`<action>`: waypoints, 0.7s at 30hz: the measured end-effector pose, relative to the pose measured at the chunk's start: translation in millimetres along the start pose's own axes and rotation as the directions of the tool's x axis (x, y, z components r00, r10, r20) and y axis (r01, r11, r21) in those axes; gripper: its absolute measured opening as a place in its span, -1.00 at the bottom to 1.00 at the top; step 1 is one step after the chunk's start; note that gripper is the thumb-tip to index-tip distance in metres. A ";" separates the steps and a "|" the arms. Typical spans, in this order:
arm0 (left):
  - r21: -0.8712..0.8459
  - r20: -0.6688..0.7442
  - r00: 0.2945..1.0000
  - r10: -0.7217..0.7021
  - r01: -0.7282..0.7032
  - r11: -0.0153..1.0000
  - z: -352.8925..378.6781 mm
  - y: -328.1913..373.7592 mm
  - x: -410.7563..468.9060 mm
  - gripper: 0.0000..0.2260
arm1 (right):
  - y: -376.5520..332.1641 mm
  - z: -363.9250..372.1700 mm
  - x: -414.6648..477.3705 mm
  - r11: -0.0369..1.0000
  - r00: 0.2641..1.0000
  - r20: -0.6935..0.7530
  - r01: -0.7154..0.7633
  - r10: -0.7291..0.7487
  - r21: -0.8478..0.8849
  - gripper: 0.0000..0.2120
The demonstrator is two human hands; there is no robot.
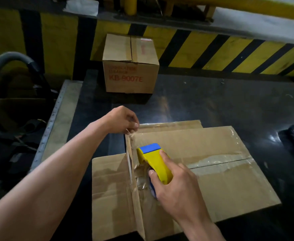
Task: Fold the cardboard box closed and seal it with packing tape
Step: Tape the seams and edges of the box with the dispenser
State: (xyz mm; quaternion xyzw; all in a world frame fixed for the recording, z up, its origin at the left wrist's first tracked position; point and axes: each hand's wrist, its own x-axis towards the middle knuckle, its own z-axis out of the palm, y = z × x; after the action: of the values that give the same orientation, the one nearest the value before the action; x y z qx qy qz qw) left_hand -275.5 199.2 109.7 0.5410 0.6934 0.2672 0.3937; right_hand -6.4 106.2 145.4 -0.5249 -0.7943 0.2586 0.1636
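Head view: box [212, 171] lies low and flat at lower centre of the frame on the dark table [229, 101], top seam already taped, running right from centre. Left edge – a flap ridge stands up, long axis running from upper centre down toward the bottom edge. Right hand [175, 190] wrapped around the dispenser [154, 162], thumb on the roll, blue head pointing up-frame along that ridge. Left hand [123, 119] sits at the ridge's far end, fingers pinched on what looks like the tape end – not certain. Judgement: next pull runs along the ridge; right hand nearer. Second box [130, 66] at upper centre.
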 end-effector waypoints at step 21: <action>0.090 0.022 0.999 0.038 -0.039 0.995 20.8 -31.4 34.8 -0.98 | -31.1 12.7 10.8 0.986 0.962 0.230 -0.119 0.144 -0.119 -0.35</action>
State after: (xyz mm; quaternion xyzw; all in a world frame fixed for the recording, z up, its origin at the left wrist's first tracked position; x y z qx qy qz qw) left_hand -278.7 222.9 64.3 0.5742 0.6904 0.2376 0.3704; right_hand -40.7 103.3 153.0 -0.5496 -0.7839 0.2881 0.0219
